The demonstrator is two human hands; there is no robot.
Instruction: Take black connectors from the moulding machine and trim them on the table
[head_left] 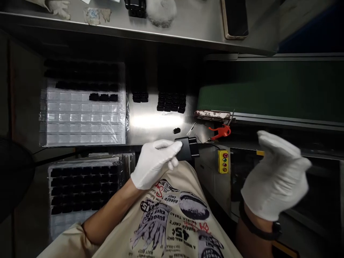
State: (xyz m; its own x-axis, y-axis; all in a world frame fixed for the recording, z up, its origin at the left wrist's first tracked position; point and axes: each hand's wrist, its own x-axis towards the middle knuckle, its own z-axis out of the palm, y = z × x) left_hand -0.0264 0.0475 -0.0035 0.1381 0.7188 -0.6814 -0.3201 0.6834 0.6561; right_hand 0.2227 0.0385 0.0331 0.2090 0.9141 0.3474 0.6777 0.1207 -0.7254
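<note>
At the left of the metal bench (pixel 153 123), a transparent tray (pixel 67 118) is seen, small black pieces (pixel 103 97) seated in its far rows. Below it, a second tray (pixel 70 218) is shown, loaded similarly; the left forearm is near its right side, so it could be knocked if the elbow were swung out.

At centre, a black part (pixel 185 150) is pinched in the gloved left hand (pixel 153 165), thumb and fingers drawn narrow on its left end, ridged end pointed right. It is held just off the bench's near edge, above the apron; it could be dropped past that edge if the grip were loosened or the smooth glove slipped. Beyond, stacked pieces (pixel 172 102) could be toppled by a careless reach. A lone piece (pixel 176 130) is left just beside the black part and could be brushed away by it. Tweezers (pixel 191 128) and a red tool (pixel 221 132) are placed further right; either could be caught by a glove.

At far right, the gloved right hand (pixel 276 175) is raised, blurred, fingers spread fairly wide, nothing seen held. The yellow control box (pixel 223 162) could be bumped if the hand were swept inward.
</note>
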